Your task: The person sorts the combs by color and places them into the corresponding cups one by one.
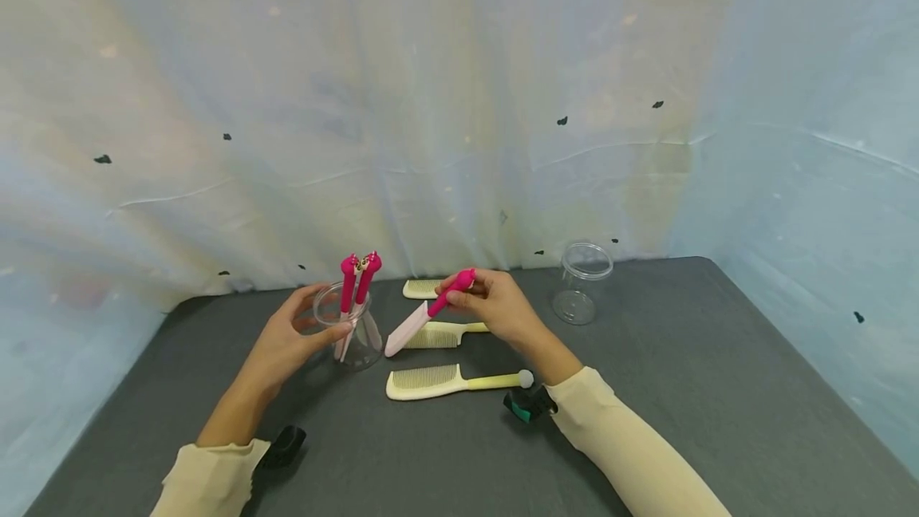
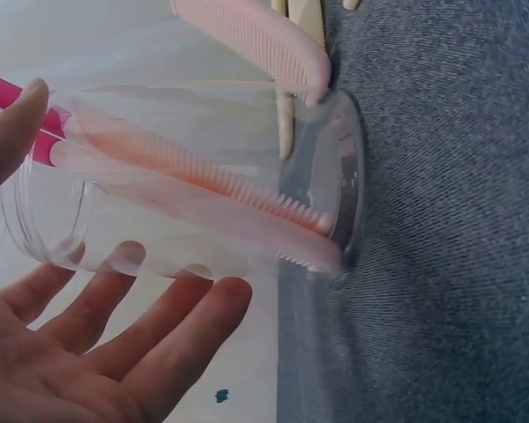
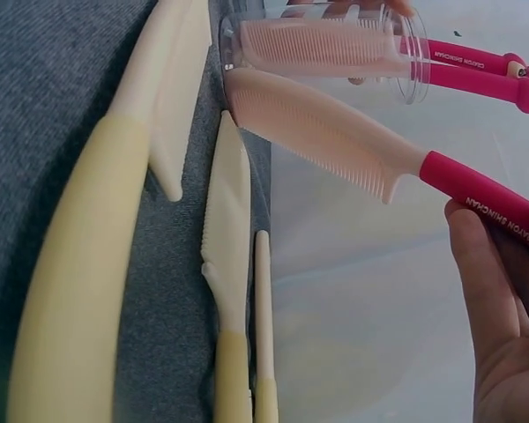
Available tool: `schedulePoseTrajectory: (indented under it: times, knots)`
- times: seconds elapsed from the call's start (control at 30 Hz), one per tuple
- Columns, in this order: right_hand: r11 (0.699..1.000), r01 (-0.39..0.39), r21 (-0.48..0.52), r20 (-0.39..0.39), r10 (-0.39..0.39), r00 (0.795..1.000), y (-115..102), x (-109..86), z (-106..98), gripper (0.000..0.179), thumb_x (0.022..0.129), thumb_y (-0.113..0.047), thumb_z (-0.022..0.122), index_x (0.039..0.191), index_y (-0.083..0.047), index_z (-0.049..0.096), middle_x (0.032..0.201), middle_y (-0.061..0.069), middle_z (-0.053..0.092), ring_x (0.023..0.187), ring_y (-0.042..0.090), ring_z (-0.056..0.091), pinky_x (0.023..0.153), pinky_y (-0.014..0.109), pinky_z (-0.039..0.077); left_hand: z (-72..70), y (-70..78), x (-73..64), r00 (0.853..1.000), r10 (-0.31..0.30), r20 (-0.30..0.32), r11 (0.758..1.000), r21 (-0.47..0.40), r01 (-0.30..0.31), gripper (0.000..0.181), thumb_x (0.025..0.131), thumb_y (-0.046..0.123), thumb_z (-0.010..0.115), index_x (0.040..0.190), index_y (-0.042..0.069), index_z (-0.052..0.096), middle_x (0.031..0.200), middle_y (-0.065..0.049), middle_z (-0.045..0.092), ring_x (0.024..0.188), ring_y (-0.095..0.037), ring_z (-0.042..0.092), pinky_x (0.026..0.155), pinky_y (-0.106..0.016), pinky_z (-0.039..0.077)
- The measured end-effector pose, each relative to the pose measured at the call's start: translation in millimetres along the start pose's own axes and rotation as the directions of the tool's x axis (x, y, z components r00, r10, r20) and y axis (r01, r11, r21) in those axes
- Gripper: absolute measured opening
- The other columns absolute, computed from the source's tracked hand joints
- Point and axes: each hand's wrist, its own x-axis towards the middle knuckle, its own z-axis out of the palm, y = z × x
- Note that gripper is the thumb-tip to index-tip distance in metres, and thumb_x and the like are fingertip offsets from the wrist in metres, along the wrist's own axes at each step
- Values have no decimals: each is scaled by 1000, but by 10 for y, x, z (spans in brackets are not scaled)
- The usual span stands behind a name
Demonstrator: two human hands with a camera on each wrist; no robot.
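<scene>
My left hand [image 1: 289,339] holds a clear plastic jar [image 1: 364,351] around its side, thumb on one side and fingers on the other. Inside the jar stand two pink combs [image 2: 203,207], their bright pink handles [image 1: 366,274] sticking out above the rim. My right hand [image 1: 500,305] grips a third pink comb [image 1: 411,329] by its handle [image 3: 476,189]. This comb tilts with its pale toothed end low, beside the jar and outside it. Just under the right hand lies a cream comb [image 1: 438,335], partly covered by the pink comb.
Nearer me lies another cream comb with a yellow handle [image 1: 495,381]; a further cream comb [image 1: 420,289] lies at the back, partly hidden by the right hand. A second clear jar [image 1: 574,305] stands at the back right of the grey table [image 1: 402,461]. Behind hangs a pale curtain [image 1: 445,102].
</scene>
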Motion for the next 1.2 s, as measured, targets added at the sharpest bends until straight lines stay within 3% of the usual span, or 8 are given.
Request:
schedulePoseTrajectory:
  times: [0.27,0.4,0.73,0.9,1.03,1.2]
  knots:
    - [1000,6,29,-44,-5,999,-63,-48,-38,21,94,-6,66,112,4,68,120,22,70,106,26,72,92,41,58,21,37,8,1000,-20,-15,1000,13,20,89,87,50,73,158,24,26,161,-15,29,142,-43,37,100,-67,45]
    - [998,24,50,-87,-20,996,-68,-48,-57,22,94,-6,66,114,3,68,118,22,70,106,23,72,90,38,58,38,21,20,999,1,-49,1000,-25,-3,86,87,48,74,157,22,30,160,-14,32,142,-43,37,100,-68,43]
    - [999,43,17,-80,-42,996,-89,-20,-71,20,94,-8,67,112,2,68,117,20,71,107,25,72,90,40,58,64,10,34,997,42,-62,996,-76,-47,88,87,42,76,156,17,28,159,-14,37,138,-41,45,100,-63,48]
    - [999,46,-9,-113,-47,993,-142,-56,-84,22,94,-11,68,113,0,69,116,19,72,104,23,73,90,40,59,60,20,29,998,24,-60,999,-45,-27,87,86,46,76,156,21,30,157,-14,39,136,-41,46,97,-61,50]
    - [997,72,38,-114,-67,991,-181,-75,-127,26,95,-12,67,116,2,67,118,23,70,105,21,73,89,36,59,72,23,8,999,10,-48,998,-57,-13,87,86,47,76,156,25,31,157,-13,39,137,-40,46,98,-60,50]
    - [994,105,9,-114,-103,988,-295,-32,-214,24,95,-10,66,115,2,67,118,23,70,106,20,72,88,33,60,71,19,3,998,33,-56,997,-75,-37,83,86,46,76,155,28,33,156,-11,42,136,-39,48,97,-58,51]
